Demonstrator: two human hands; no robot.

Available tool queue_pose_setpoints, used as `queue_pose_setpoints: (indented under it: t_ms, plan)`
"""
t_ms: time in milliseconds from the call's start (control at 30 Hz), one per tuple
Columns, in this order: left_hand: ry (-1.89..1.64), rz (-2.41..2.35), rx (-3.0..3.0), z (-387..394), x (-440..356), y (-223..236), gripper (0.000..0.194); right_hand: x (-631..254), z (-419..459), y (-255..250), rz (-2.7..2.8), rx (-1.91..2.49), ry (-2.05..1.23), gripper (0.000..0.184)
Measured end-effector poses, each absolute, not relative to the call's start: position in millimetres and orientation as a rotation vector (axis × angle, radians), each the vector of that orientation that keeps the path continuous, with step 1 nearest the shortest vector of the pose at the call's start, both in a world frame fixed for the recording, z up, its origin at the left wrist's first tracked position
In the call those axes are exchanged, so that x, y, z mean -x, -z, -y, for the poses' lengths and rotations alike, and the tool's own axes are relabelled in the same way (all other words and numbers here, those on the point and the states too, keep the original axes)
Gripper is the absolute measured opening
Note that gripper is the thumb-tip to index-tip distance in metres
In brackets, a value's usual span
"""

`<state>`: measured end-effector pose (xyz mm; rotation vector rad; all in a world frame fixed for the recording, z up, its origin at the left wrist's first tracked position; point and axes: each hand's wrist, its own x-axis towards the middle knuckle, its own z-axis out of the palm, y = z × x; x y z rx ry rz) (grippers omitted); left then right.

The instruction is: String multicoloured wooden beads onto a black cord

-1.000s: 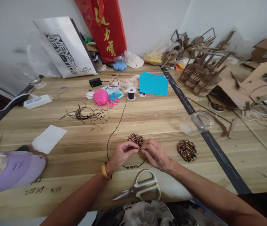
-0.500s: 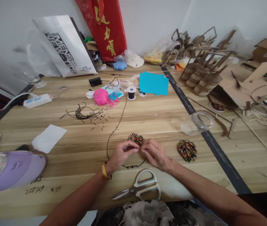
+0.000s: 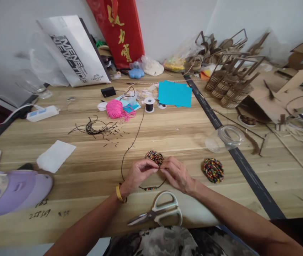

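My left hand [image 3: 138, 175] and my right hand [image 3: 176, 174] meet fingertip to fingertip over the table, both pinched closed. Into the right hand's fingers runs a black cord [image 3: 130, 146], which comes from a spool [image 3: 149, 104], passes beneath my left hand and curves up. Several small coloured beads [image 3: 150, 188] are strung on its low curve. What the left fingertips pinch is too small to make out. Just behind the fingertips lies a pile of multicoloured beads [image 3: 154, 156]. A coiled bead strand [image 3: 213, 170] rests right of my right hand. Scissors [image 3: 155, 211] lie nearest my body.
Cut black cords [image 3: 92, 127] and short snippets lie left of the spool. Behind them are pink yarn [image 3: 115, 108] and blue sheets [image 3: 174, 94]. A purple device [image 3: 20, 192] sits at left, clear plastic containers [image 3: 230, 137] and small bamboo baskets [image 3: 222, 87] at right.
Both hands stay nearly still, fingertips together. The view has shifted very slightly; the cord, beads and scissors look unmoved.
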<state>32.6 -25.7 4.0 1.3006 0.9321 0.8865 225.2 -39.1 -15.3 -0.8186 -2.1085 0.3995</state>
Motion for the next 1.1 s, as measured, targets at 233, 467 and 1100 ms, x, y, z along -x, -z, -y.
queue_pose_setpoints:
  t_ms: [233, 467, 1100]
  plan:
    - [-0.883, -0.939, -1.312, 25.7, -32.4, -3.6, 0.014, -225.1, 39.2, 13.8, 2.104, 0.821, -0.403, 0.010]
    - [-0.903, -0.913, -1.309, 25.3, -32.4, -2.2, 0.012, -225.5, 39.1, 15.7, 2.108, 0.830, -0.417, 0.010]
    - [-0.859, -0.897, -1.283, 25.2, -32.2, 0.1, 0.017, -223.2, 38.7, 13.9, 2.070, 0.726, -0.539, 0.006]
